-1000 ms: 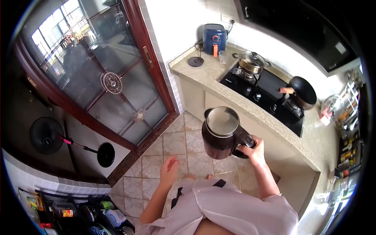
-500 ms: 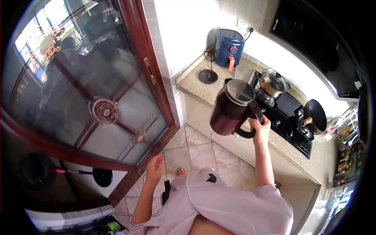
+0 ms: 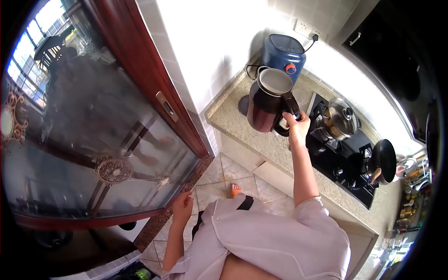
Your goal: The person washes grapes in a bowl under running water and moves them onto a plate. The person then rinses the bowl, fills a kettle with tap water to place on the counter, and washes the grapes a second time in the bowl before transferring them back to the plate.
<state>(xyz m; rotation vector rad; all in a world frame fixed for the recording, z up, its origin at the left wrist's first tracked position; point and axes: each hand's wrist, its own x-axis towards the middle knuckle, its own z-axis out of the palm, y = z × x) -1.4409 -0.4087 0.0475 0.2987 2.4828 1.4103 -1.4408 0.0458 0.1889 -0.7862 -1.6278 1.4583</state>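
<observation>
My right hand (image 3: pixel 297 128) is wrapped round the black handle of a dark red kettle (image 3: pixel 265 110), holding it upright over the counter's left end. The kettle hides part of its round black base (image 3: pixel 243 105) and the lower part of the blue air fryer (image 3: pixel 283 52) behind it. My left hand (image 3: pixel 183 205) hangs low beside the door frame, its fingers curled with nothing visible in them.
On the black gas stove (image 3: pixel 330 161) stand a lidded pot (image 3: pixel 341 120) and a dark pan (image 3: pixel 384 161). A red-framed glass door (image 3: pixel 173 126) is at the left. Utensils and bottles line the far right.
The kettle in my right hand has moved up and left, closer to the air fryer and over its base. The view has shifted, and a bare foot shows more on the tiles.
</observation>
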